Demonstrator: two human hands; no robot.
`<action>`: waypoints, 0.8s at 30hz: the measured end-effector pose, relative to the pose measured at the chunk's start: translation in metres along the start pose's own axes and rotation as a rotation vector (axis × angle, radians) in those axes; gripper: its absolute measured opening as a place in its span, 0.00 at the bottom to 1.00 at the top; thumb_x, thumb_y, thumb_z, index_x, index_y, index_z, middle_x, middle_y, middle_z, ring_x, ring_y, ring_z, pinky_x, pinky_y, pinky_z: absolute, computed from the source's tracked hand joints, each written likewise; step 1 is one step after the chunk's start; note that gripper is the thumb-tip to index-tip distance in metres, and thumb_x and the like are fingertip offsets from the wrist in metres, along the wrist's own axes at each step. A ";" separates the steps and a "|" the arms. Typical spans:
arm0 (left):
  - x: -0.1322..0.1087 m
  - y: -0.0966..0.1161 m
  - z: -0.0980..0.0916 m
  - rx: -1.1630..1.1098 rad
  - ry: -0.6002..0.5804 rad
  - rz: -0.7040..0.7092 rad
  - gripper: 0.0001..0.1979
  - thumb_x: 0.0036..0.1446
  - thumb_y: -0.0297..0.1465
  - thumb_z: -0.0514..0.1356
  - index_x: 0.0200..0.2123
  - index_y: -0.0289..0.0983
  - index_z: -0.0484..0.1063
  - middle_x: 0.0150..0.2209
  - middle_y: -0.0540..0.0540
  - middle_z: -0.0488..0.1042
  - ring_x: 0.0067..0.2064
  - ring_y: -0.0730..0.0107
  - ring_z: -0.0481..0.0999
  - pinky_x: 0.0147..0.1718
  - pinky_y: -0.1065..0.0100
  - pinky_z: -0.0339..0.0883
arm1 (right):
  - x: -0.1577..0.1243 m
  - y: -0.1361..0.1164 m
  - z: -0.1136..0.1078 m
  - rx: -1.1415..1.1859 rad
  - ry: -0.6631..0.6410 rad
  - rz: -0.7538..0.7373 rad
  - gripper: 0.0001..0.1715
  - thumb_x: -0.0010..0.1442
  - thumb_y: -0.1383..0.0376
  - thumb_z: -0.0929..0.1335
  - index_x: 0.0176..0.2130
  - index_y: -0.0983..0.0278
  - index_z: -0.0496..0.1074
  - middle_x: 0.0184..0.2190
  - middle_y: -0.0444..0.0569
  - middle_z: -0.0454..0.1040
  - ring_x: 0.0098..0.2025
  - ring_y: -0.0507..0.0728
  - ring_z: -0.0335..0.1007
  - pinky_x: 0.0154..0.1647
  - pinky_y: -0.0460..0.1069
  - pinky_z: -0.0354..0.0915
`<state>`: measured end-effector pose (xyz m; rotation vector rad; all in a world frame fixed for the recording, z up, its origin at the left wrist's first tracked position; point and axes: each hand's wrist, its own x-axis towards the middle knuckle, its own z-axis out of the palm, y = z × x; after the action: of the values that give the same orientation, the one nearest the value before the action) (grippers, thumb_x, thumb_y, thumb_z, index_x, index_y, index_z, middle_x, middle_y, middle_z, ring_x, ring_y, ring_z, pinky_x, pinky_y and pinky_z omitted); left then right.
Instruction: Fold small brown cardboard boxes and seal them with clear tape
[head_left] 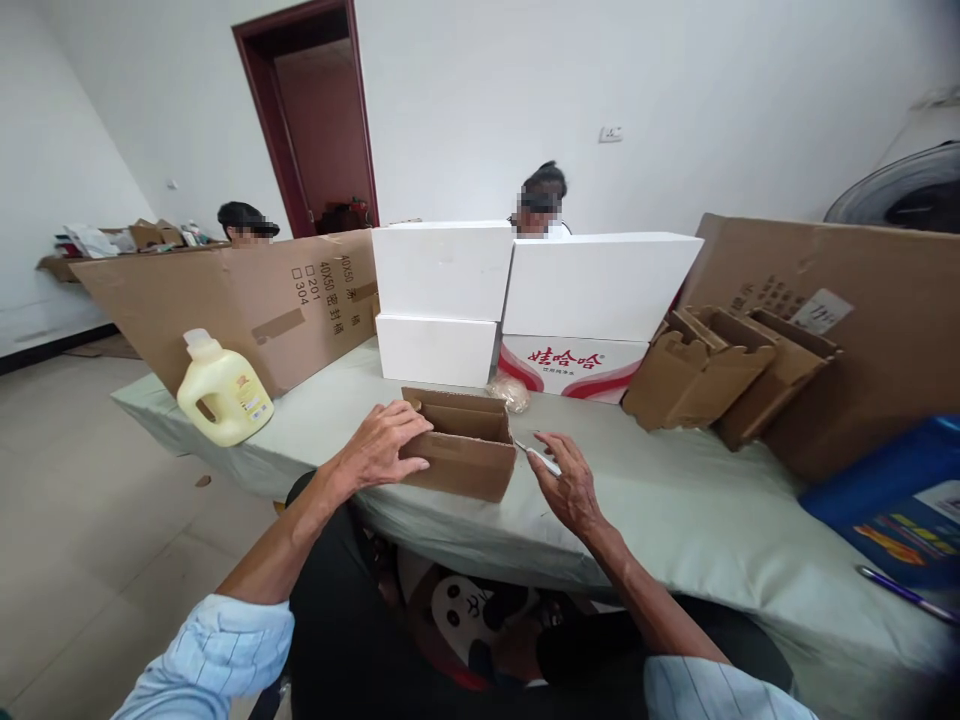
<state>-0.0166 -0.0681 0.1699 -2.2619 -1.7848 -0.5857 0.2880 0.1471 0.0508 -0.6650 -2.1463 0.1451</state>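
Note:
A small open-topped brown cardboard box (461, 468) stands at the near edge of the table. My left hand (386, 445) grips its left end, with fingers over the top and the thumb on the front side. In my right hand (568, 482) is a slim white-handled knife (546, 462), its thin tip pointing at the box's right end. Whether that tip touches the cardboard I cannot tell. Just behind the box lies a clump of clear tape or plastic (510, 393).
White boxes (442, 350) are stacked at the back, one with red lettering. A yellow jug (225, 390) stands left; folded brown cartons (697, 370), a blue container (892, 500) and a pen (904, 592) are right. Large cardboard panels (247, 300) flank the table. Two people sit beyond.

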 end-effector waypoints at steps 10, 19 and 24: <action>0.019 -0.032 -0.006 0.008 -0.298 -0.031 0.28 0.52 0.32 0.76 0.56 0.38 0.78 0.51 0.40 0.80 0.54 0.46 0.74 0.52 0.53 0.69 | 0.066 -0.070 -0.024 -0.072 -0.240 -0.480 0.19 0.73 0.50 0.70 0.49 0.62 0.77 0.45 0.58 0.81 0.45 0.67 0.74 0.46 0.61 0.71; -0.015 -0.053 0.014 -0.223 0.061 -0.091 0.36 0.51 0.29 0.76 0.63 0.43 0.71 0.61 0.39 0.71 0.57 0.52 0.76 0.53 0.54 0.76 | 0.049 -0.053 -0.016 0.060 -0.119 -0.329 0.30 0.72 0.46 0.69 0.63 0.60 0.70 0.57 0.61 0.73 0.56 0.69 0.73 0.53 0.62 0.73; -0.027 -0.068 0.045 -0.555 0.225 -0.279 0.57 0.49 0.35 0.78 0.76 0.49 0.52 0.73 0.33 0.60 0.60 0.52 0.75 0.48 0.56 0.76 | 0.025 -0.045 0.000 0.279 -0.086 -0.054 0.58 0.65 0.42 0.75 0.78 0.56 0.48 0.70 0.65 0.61 0.54 0.67 0.74 0.55 0.65 0.75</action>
<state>-0.0797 -0.0575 0.1120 -2.1341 -2.0151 -1.4856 0.2572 0.1214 0.0834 -0.4453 -2.1691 0.4415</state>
